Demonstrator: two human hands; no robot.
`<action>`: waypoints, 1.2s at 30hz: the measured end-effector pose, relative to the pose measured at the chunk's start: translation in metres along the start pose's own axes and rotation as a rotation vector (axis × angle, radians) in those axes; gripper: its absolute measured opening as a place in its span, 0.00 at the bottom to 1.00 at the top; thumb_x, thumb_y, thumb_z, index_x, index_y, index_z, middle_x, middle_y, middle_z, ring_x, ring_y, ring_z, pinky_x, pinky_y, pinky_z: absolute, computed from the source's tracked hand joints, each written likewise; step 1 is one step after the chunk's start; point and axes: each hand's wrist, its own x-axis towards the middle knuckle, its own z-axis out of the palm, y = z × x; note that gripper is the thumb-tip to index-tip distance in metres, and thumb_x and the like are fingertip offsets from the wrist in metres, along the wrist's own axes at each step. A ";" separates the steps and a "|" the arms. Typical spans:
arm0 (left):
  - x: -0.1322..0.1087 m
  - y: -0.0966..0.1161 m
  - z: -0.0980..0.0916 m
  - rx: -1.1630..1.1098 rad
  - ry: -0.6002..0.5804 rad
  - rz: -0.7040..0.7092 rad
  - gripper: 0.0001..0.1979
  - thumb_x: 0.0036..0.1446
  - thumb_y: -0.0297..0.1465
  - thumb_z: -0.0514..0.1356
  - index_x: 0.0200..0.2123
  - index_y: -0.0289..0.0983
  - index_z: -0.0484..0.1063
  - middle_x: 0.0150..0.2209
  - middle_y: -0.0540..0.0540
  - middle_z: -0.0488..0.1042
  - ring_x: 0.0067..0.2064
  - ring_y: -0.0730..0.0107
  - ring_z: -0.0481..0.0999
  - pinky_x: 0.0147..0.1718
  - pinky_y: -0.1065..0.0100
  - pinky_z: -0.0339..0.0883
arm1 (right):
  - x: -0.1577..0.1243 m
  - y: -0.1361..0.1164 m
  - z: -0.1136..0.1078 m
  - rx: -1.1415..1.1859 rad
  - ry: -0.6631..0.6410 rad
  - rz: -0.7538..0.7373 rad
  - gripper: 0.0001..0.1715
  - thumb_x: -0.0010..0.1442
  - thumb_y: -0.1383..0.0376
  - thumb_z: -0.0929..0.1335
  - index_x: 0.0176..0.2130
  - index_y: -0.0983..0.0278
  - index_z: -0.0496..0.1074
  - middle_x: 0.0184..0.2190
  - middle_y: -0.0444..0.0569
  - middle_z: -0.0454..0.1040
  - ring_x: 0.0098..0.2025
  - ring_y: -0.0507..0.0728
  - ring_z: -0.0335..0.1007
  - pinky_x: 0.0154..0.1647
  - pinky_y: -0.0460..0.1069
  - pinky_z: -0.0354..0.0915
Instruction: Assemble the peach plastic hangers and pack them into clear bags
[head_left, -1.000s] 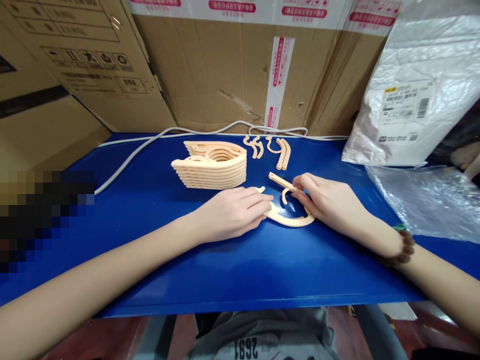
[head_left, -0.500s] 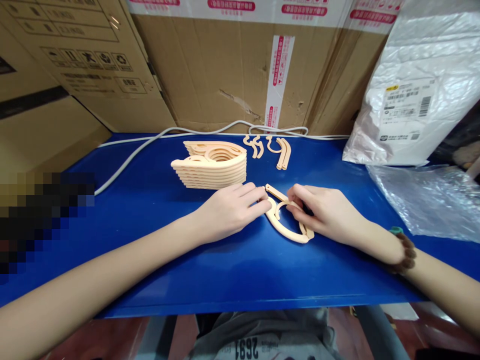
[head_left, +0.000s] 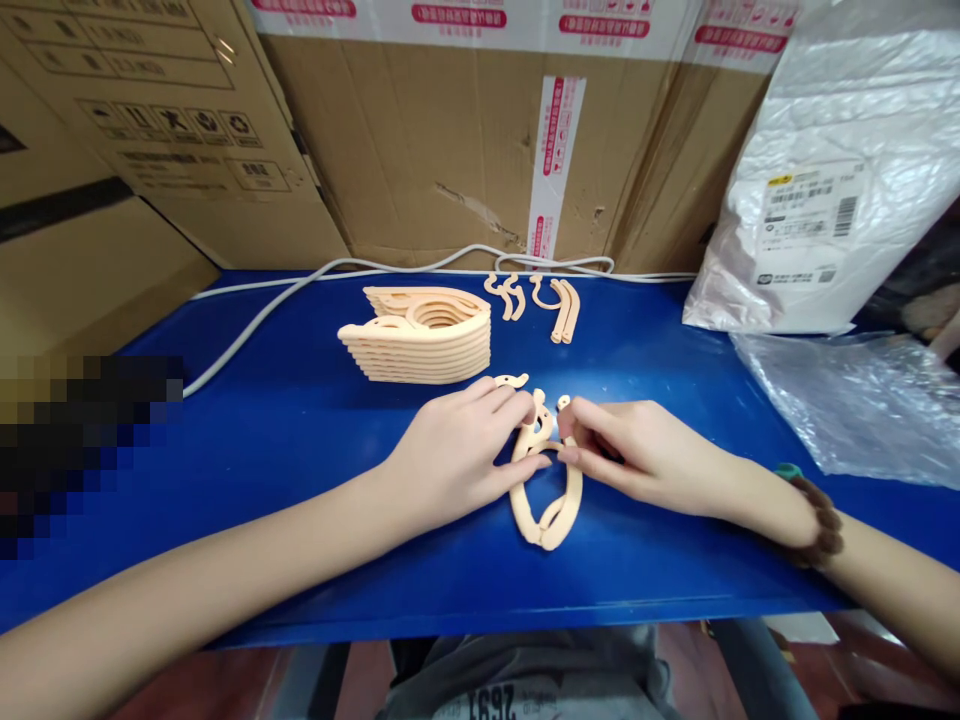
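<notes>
A cream plastic folding hanger (head_left: pixel 528 512) lies on the blue table in front of me, its arms meeting at the near end and the hook part between them. My left hand (head_left: pixel 469 440) is closed around its left arm near the top, thumb reaching across the middle. With fingers pinched, my right hand (head_left: pixel 619 445) grips the right arm close to its far end. A small curved cream piece (head_left: pixel 513 380) shows just beyond my left fingers, partly hidden by them. To the far left of the hanger stands a stack of folded cream hangers (head_left: pixel 424 350).
Loose hook pieces (head_left: pixel 514 298) and two curved arm pieces (head_left: pixel 564 312) lie at the back. A white cable (head_left: pixel 259 335) runs along the boxes. Cardboard boxes (head_left: pixel 435 130) wall the rear. At right are a white mailing bag (head_left: pixel 787 250) and clear plastic (head_left: pixel 832 400).
The hanger has turned and moved nearer to me, its joined end now pointing toward me. Both hands have shifted with it, and the small curved piece now shows past my left fingers.
</notes>
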 end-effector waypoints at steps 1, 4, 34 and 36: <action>0.000 0.002 -0.001 -0.023 -0.031 -0.047 0.11 0.61 0.39 0.62 0.37 0.38 0.68 0.37 0.48 0.77 0.39 0.64 0.75 0.33 0.67 0.66 | 0.002 0.001 -0.002 -0.002 0.001 0.011 0.12 0.71 0.58 0.60 0.37 0.61 0.63 0.27 0.42 0.73 0.25 0.51 0.66 0.27 0.46 0.56; 0.003 0.008 -0.005 -0.046 -0.125 -0.090 0.09 0.61 0.37 0.62 0.37 0.39 0.68 0.37 0.49 0.77 0.42 0.63 0.75 0.33 0.67 0.67 | 0.013 0.011 -0.006 -0.082 0.077 0.061 0.10 0.70 0.59 0.60 0.41 0.61 0.66 0.28 0.42 0.74 0.27 0.52 0.68 0.29 0.46 0.58; 0.021 -0.004 0.004 0.220 -0.091 -0.003 0.09 0.65 0.24 0.52 0.39 0.34 0.73 0.38 0.43 0.77 0.40 0.59 0.76 0.35 0.62 0.68 | -0.002 0.061 -0.049 0.730 0.750 0.322 0.11 0.60 0.60 0.68 0.43 0.58 0.70 0.34 0.44 0.69 0.35 0.52 0.68 0.38 0.49 0.67; 0.019 0.005 0.001 0.076 -0.105 0.006 0.10 0.67 0.29 0.53 0.44 0.33 0.72 0.46 0.40 0.76 0.47 0.56 0.75 0.43 0.58 0.70 | -0.002 0.058 -0.044 0.718 0.705 0.332 0.11 0.62 0.58 0.67 0.44 0.59 0.70 0.30 0.42 0.65 0.30 0.51 0.65 0.28 0.46 0.63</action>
